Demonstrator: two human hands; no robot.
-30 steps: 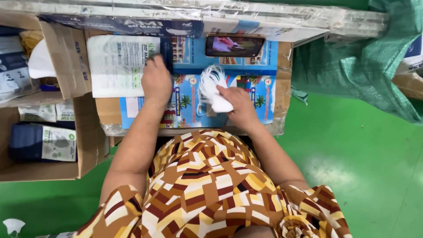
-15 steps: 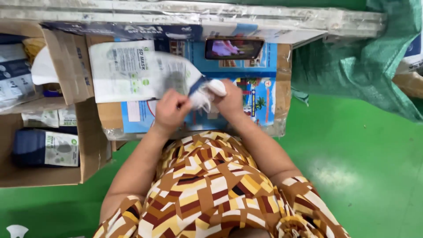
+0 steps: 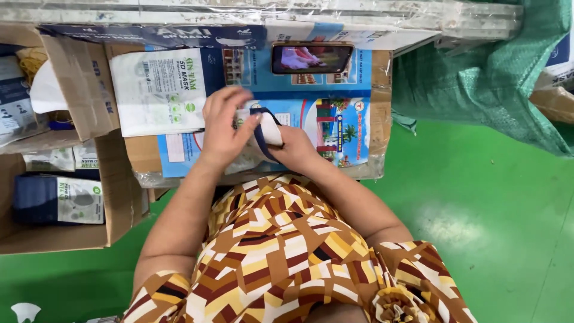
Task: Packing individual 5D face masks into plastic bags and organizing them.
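White mask bundle [image 3: 263, 128] now pinched between both hands [image 3: 224, 128] [image 3: 296, 146] near the bench's front edge, left hand off the pouch [image 3: 158, 90]; probably bagging it.

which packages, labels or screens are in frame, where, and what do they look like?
Phone screen: top centre of the work surface, lying flat, lit, dark frame.
Flat pouch: left of the phone, by the left hand, white with a navy edge and green marks.
Pouch in the carton: lower left, navy with a white label panel.
Printed sheet: under the hands, blue with colourful pictures.
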